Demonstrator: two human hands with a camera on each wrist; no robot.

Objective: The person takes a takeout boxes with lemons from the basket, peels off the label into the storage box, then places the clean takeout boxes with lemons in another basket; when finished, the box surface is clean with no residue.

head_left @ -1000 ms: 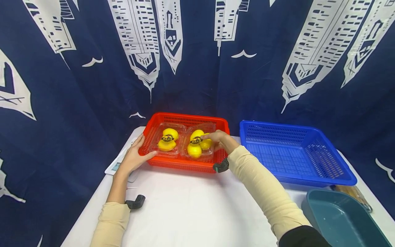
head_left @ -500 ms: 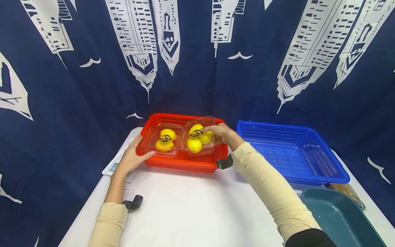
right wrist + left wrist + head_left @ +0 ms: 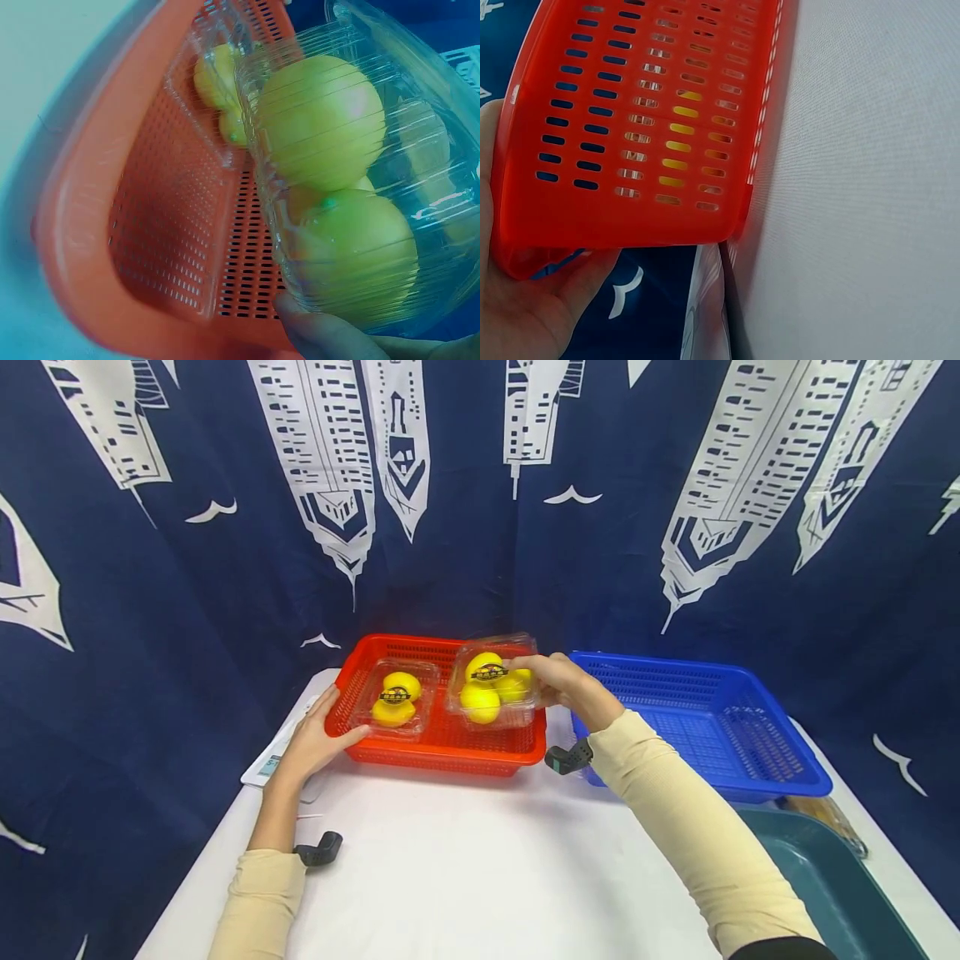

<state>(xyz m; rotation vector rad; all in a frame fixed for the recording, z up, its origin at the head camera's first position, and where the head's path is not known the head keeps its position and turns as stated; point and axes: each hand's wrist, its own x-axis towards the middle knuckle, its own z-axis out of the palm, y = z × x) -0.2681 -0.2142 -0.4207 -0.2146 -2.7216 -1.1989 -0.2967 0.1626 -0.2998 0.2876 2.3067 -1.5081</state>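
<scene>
A red basket (image 3: pixel 442 753) stands on the white table. My right hand (image 3: pixel 558 681) grips a clear plastic box of yellow lemons (image 3: pixel 491 690) and holds it lifted above the basket's right end; the right wrist view shows that box (image 3: pixel 352 187) up close above the basket (image 3: pixel 142 247). A second clear box of lemons (image 3: pixel 395 698) lies in the basket's left half. My left hand (image 3: pixel 318 743) rests against the basket's left end, fingers on its rim; in the left wrist view the palm (image 3: pixel 525 300) touches the red wall (image 3: pixel 630 112).
An empty blue basket (image 3: pixel 705 727) stands right of the red one. A teal tub (image 3: pixel 840 885) sits at the near right corner, with a packet (image 3: pixel 828 822) behind it. A white device (image 3: pixel 270 764) lies under my left hand. A patterned blue curtain hangs behind.
My right hand has lifted the right-hand lemon box out of the red basket and carried it up and to the right. My left hand has stayed on the basket.
</scene>
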